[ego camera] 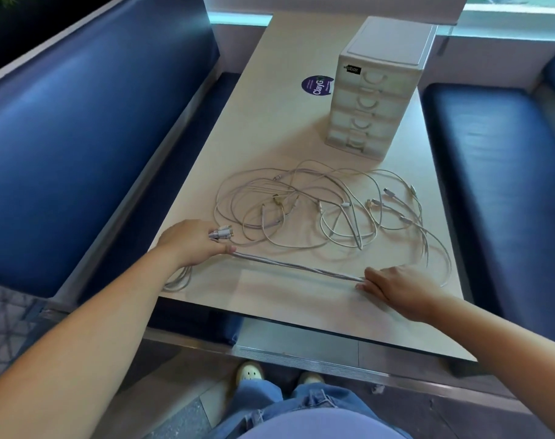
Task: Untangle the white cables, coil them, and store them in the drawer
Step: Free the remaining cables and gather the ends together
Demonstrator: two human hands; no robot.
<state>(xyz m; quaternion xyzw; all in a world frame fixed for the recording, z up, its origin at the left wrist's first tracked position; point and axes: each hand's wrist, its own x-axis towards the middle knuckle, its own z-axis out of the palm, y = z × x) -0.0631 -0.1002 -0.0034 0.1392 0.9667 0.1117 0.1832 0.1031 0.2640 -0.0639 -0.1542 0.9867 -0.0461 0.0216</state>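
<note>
So right at the near edge of the surface, both hands are on the same run of white cable. The left hand has its fingers curled around a handful of plug ends plus the strands under them. The right hand looks like it's pinching the other end of that stretched bundle, fingers closed on it, so several strands lie side by side in a straight line between the two hands. A bit of slack loop hangs off the edge by the left wrist.

Just beyond that is the loose tangle, loops crossing each other with connectors scattered through it, and some of it seems to feed into the right hand's end.

Further back stands the drawer unit, all four drawers shut, next to a purple sticker.

My read: this is the untangle and straighten step, nothing coiled or stored yet. The next move probably calls for working the held strands free of the pile without dragging the whole mess along, then looping them.
</note>
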